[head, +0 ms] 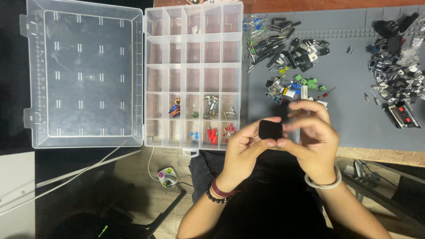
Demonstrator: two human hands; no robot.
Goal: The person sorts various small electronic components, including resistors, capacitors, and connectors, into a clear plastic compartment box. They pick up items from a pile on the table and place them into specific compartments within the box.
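Observation:
Both my hands meet over the front edge of the grey mat (349, 115), pinching a small black block (270, 129) between them. My left hand (241, 148) grips it from the left with thumb and fingers; my right hand (312, 132) holds its right side, fingers curled. To the left lies a clear plastic organiser box (193, 75), its lid (84, 75) swung open flat. The two front rows of compartments hold small parts: red, blue, green and metal pieces. The other compartments look bare.
Heaps of electronic parts lie on the mat: black components and coloured LEDs (283, 44) at the back middle, small blue and green boards (292, 88) just beyond my hands, a large black and silver pile (396, 71) at the right. Cables and a small round device (167, 176) lie on the floor below.

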